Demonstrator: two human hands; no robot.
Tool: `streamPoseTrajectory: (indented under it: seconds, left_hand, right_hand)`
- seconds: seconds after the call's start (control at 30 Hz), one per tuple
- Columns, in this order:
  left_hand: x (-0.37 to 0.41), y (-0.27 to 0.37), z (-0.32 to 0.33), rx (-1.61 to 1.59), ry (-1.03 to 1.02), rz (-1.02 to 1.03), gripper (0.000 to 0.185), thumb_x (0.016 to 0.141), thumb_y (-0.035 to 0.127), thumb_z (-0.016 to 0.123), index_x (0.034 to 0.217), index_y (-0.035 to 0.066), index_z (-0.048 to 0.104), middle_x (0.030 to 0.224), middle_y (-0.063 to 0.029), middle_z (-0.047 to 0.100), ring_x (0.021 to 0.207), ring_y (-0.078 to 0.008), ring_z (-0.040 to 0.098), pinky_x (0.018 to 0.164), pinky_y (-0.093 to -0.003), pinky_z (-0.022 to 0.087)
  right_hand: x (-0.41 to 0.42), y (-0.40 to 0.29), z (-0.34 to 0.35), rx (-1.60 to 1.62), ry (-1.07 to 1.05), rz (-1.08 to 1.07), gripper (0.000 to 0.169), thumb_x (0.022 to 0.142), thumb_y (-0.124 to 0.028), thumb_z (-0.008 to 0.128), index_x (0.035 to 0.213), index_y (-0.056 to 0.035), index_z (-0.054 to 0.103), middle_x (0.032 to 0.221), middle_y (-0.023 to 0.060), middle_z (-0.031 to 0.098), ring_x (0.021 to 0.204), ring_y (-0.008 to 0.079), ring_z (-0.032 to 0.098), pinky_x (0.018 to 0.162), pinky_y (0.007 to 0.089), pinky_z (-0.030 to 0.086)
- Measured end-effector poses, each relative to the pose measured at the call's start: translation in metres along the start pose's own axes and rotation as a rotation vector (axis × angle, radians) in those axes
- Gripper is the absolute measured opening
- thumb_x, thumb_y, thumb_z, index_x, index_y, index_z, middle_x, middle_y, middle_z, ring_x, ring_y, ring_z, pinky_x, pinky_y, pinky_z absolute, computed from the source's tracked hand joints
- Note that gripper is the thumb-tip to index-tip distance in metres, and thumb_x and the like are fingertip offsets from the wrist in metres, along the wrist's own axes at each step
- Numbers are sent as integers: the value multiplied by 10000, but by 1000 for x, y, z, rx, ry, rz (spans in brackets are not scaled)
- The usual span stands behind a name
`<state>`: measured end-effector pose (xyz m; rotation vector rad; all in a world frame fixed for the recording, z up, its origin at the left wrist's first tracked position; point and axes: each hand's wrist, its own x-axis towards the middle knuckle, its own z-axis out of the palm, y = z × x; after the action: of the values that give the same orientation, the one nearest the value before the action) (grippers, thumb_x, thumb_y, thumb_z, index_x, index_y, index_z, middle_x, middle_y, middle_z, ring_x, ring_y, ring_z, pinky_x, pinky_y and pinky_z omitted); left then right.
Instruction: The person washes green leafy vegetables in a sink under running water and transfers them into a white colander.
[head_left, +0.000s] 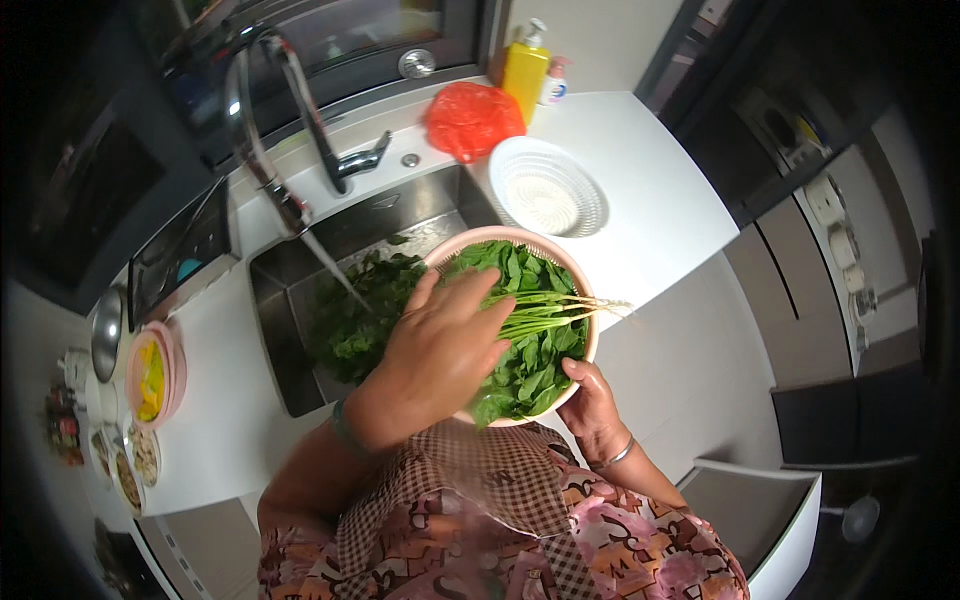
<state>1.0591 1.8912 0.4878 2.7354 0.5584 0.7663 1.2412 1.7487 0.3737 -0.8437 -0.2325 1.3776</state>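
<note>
My right hand (594, 405) grips the near right side of a pink plastic colander (590, 351), its thumb up at the rim. Leafy greens (534, 367) fill the colander, with a bunch of green stems (536, 311) across the top and pale roots past the right rim. Over the left part of these leaves lies my left hand (442, 337), fingers spread; whether it touches them I cannot tell. More dark leafy greens (356, 330) are heaped in the steel sink (276, 330) beside it. Water runs onto them from the chrome faucet (289, 206).
Behind the colander, a white plastic basket (551, 199) stands on the white counter. Near it are a red plastic bag (474, 120), a yellow pump bottle (525, 71) and a small soap dispenser (555, 81). Pink bowls (171, 375) and several dishes (144, 454) sit at left. An open drawer (750, 517) juts out at lower right.
</note>
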Motion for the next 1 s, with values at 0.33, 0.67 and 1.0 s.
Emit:
streamPoseTrajectory:
  seconds: [0.33,0.67,1.0]
  left_hand:
    - [-84,-32,27,-172,204,-426,126,856,36,655,978,12,677,1049,-166,656,945,-326,655,823,-389,528]
    - [-179,-31,89,74,170,-750,99,871,70,632,948,17,666,963,-168,674,903,-358,650,797,-429,537]
    - [-191,1,100,61,228,-884,81,869,49,653,945,26,668,961,-163,689,907,-353,661,793,-413,535]
  right_hand:
    - [4,-114,-54,152,243,-335,741,827,-344,669,1417,-19,361,1344,207,517,1163,375,578,911,508,554]
    - [189,-230,-117,114,341,-383,551,929,-415,573,1341,-89,410,1218,205,504,961,340,629,648,421,628]
    - [348,-225,-145,116,497,-184,447,991,-464,475,1229,-89,524,1148,163,598,1024,276,615,869,458,557]
